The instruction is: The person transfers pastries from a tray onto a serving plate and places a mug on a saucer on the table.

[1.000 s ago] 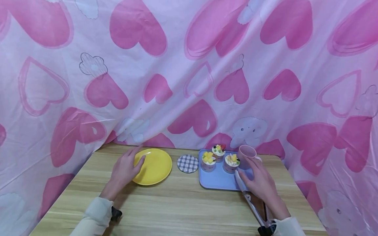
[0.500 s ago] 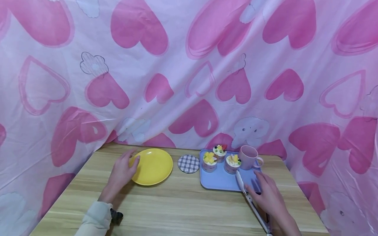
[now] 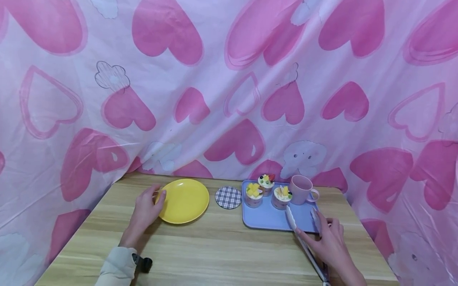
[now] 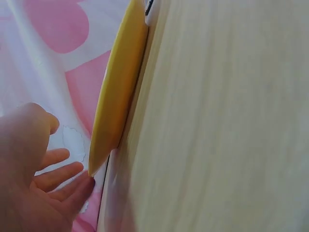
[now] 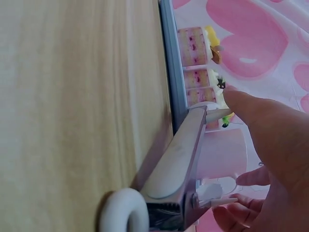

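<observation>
A round yellow plate [image 3: 187, 201] lies on the left side of the wooden table. My left hand [image 3: 146, 211] is at its left rim, fingers loosely bent; the left wrist view has the fingertips right at the edge of the plate [image 4: 113, 96]. On the right, metal tongs with pale tips [image 3: 310, 254] extend over the front of a blue tray [image 3: 266, 221], arms spread apart. Spread around them is my right hand [image 3: 330, 240], thumb by one arm and bent fingers by the other. In the right wrist view, these fingers reach the far arm of the tongs [image 5: 176, 162].
The tray carries several items: three small cake cups [image 3: 253, 200] with fruit toppings and a pink mug [image 3: 299, 194] at its back right. A round checked coaster [image 3: 228, 197] sits between plate and tray. A pink heart-patterned curtain [image 3: 232, 143] hangs behind the table.
My right hand has drawn back from the mug toward me and come down around the tongs, its fingers bending. The left hand has shifted slightly left to the plate's edge.
</observation>
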`<state>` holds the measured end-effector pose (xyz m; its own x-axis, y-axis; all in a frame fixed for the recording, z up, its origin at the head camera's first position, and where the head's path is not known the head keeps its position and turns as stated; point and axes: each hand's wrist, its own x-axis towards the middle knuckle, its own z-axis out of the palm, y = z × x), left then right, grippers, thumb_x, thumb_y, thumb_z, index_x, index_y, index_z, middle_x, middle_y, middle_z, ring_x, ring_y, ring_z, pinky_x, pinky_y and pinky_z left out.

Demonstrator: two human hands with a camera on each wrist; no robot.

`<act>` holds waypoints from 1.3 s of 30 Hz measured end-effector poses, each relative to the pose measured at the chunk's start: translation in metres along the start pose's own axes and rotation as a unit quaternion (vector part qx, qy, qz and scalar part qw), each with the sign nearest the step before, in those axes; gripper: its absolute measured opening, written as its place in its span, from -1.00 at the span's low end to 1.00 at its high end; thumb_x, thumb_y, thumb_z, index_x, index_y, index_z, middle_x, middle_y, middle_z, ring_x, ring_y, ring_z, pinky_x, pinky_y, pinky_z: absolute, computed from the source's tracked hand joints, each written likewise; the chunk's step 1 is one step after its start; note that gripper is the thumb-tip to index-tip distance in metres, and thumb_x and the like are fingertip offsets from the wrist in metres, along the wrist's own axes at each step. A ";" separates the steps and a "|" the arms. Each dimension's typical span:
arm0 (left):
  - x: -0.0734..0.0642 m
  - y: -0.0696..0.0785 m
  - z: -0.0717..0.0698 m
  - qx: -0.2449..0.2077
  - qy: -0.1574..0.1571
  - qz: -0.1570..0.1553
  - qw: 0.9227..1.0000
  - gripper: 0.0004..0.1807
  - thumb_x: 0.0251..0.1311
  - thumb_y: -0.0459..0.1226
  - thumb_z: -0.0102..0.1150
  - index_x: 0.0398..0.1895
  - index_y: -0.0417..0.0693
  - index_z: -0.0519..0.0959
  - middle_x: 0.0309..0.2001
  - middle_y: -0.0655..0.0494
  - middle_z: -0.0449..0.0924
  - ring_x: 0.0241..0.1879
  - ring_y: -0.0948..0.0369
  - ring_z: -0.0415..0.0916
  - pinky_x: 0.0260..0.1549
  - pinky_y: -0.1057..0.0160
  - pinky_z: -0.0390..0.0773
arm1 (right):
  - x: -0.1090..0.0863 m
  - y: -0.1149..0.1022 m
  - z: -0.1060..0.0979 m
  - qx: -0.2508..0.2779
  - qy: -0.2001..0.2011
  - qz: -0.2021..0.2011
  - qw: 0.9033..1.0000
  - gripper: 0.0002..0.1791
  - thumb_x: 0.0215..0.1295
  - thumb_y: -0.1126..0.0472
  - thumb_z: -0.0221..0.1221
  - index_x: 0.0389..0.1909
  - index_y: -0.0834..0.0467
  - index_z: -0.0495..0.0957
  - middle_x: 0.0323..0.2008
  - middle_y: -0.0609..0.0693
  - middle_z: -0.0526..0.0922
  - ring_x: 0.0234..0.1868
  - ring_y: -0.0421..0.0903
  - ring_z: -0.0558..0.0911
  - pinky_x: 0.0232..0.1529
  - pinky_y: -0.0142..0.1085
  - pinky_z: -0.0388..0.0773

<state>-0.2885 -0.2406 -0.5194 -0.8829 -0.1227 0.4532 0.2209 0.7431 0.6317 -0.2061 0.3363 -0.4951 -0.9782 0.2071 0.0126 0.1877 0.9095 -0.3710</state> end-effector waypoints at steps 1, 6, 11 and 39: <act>-0.001 0.000 0.000 0.000 -0.005 -0.006 1.000 -0.53 0.41 -0.12 0.14 0.19 -0.31 0.52 0.12 -0.33 0.61 0.00 -0.21 0.66 -0.03 -0.18 0.68 | -0.001 0.000 0.000 0.002 -0.006 0.006 1.000 0.46 -0.07 -0.69 0.13 0.59 0.24 -0.14 0.24 0.44 0.07 0.19 0.35 0.08 0.04 0.26 0.45; -0.004 -0.003 0.001 -0.017 -0.025 -0.027 0.999 -0.50 0.43 -0.11 0.10 0.25 -0.29 0.49 0.17 -0.31 0.58 0.02 -0.19 0.66 -0.02 -0.16 0.68 | -0.004 0.001 0.000 0.005 -0.028 0.021 0.999 0.53 -0.11 -0.71 0.13 0.60 0.26 -0.25 0.18 0.40 0.10 0.14 0.30 0.13 -0.05 0.15 0.48; -0.008 -0.005 0.001 -0.031 -0.021 -0.033 0.999 -0.55 0.43 -0.17 0.10 0.25 -0.27 0.50 0.17 -0.29 0.59 0.05 -0.19 0.65 -0.01 -0.14 0.67 | -0.008 0.005 0.000 0.015 -0.066 0.032 0.997 0.58 -0.14 -0.70 0.16 0.60 0.23 -0.35 0.15 0.39 0.10 0.10 0.27 0.22 -0.06 0.10 0.52; -0.012 -0.009 0.000 -0.064 -0.050 -0.171 0.982 -0.56 0.39 -0.29 -0.01 0.31 -0.16 0.48 0.17 -0.18 0.60 0.13 -0.04 0.53 0.14 -0.05 0.59 | -0.033 0.016 0.002 0.088 -0.067 0.058 0.992 0.40 -0.15 -0.50 0.39 0.41 0.48 0.09 0.14 0.43 0.46 -0.05 0.13 0.51 -0.02 0.03 0.63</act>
<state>-0.2799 -0.2461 -0.5304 -0.9494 -0.2807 0.1407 -0.0508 0.5796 0.8133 -0.1707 0.3435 -0.5032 -0.9561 0.2465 -0.1582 0.2929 0.8028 -0.5193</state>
